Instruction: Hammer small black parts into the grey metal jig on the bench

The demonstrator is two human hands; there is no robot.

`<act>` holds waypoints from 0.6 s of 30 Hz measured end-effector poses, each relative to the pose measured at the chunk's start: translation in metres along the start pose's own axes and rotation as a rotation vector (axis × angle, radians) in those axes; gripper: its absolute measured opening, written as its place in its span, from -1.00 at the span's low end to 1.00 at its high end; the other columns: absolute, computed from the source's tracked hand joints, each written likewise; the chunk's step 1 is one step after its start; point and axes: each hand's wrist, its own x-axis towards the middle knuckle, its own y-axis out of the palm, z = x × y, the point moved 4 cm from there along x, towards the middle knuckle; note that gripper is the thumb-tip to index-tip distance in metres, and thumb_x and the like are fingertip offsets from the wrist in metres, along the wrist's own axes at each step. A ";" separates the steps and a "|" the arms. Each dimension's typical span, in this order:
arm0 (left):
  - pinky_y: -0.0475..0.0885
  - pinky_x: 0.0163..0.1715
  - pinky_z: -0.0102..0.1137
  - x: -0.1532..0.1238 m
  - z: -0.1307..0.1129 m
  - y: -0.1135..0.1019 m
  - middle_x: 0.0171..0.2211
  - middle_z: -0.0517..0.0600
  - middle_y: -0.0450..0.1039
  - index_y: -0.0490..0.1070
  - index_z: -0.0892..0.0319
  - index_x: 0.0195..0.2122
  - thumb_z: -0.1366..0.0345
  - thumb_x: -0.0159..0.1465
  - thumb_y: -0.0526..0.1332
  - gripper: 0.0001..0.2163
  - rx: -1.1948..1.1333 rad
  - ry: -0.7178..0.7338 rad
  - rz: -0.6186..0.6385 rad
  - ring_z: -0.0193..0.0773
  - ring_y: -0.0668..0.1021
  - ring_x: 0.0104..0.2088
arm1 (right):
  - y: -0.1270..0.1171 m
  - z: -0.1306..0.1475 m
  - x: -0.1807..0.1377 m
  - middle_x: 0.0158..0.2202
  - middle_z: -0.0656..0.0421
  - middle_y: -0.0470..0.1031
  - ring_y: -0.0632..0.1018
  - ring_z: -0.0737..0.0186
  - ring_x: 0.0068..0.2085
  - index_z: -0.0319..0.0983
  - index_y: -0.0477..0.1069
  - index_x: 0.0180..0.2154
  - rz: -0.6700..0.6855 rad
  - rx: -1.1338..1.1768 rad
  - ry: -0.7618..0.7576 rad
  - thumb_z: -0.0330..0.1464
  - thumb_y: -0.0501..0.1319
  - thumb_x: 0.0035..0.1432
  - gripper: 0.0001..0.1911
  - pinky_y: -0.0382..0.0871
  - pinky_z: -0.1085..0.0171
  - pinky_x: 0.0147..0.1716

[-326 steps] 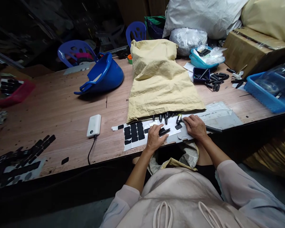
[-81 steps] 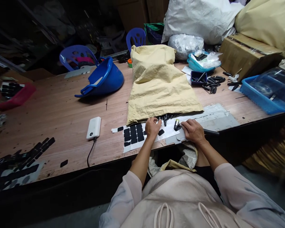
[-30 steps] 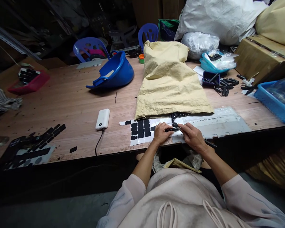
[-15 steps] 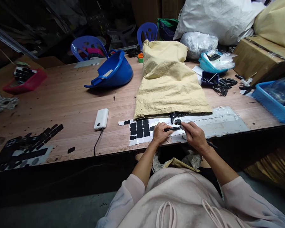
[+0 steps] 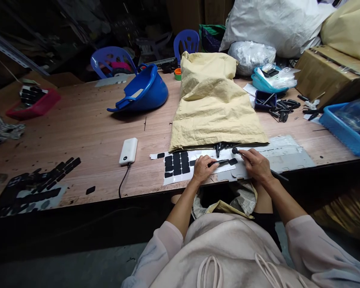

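Note:
My left hand is closed on a slim black rod-like piece, which points right, low over the white backing sheet. To its right, my right hand grips a long dark tool with a round black knob at its tip; the dark shaft sticks out behind the hand. A loose black patch lies just beyond the rod's end. Several black rounded patches sit in rows on the sheet, left of my left hand. Black tubular parts poke from under the yellow cloth sack.
A white power bank with a cable lies left. Further back are a blue scoop-shaped basin and a red tray. At right stand a small navy box, loose black parts and a blue basket. The table edge runs before me.
My right hand has drawn away to the right with the round-tipped tool, leaving the black patch near the rod's end in view. My left hand stays nearly still.

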 end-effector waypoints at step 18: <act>0.33 0.01 -0.20 -0.004 -0.002 -0.004 -0.21 -0.02 0.58 0.66 0.02 -0.16 0.19 0.49 0.18 -0.76 0.069 -0.023 0.049 -0.14 0.49 -0.10 | 0.017 -0.006 -0.007 -0.22 0.06 0.50 0.38 0.06 -0.18 -0.16 0.58 0.01 0.018 -0.216 -0.035 -0.32 0.11 0.42 -0.71 0.23 0.14 -0.16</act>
